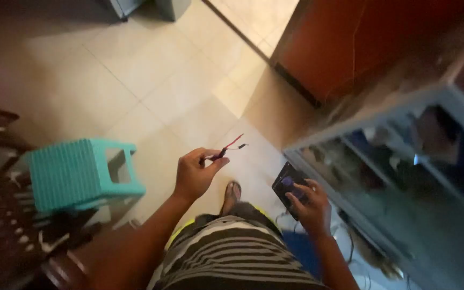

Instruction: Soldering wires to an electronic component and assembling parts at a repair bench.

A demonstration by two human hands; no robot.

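Observation:
My left hand (194, 173) is raised over the tiled floor and pinches a thin red and black wire pair (232, 144) between thumb and fingers; the bare wire ends stick out to the upper right. My right hand (311, 207) is lower and to the right, gripping a small dark flat device (287, 182) with a faint bluish face. The two hands are apart. Below them my striped shirt and one sandalled foot (231, 195) show.
A turquoise plastic stool (76, 174) stands on the floor at the left. A glass-fronted cabinet (398, 182) with dim items inside fills the right side, and a red-brown door or panel (345, 43) rises behind it. Loose cables (350, 241) lie near the cabinet's base.

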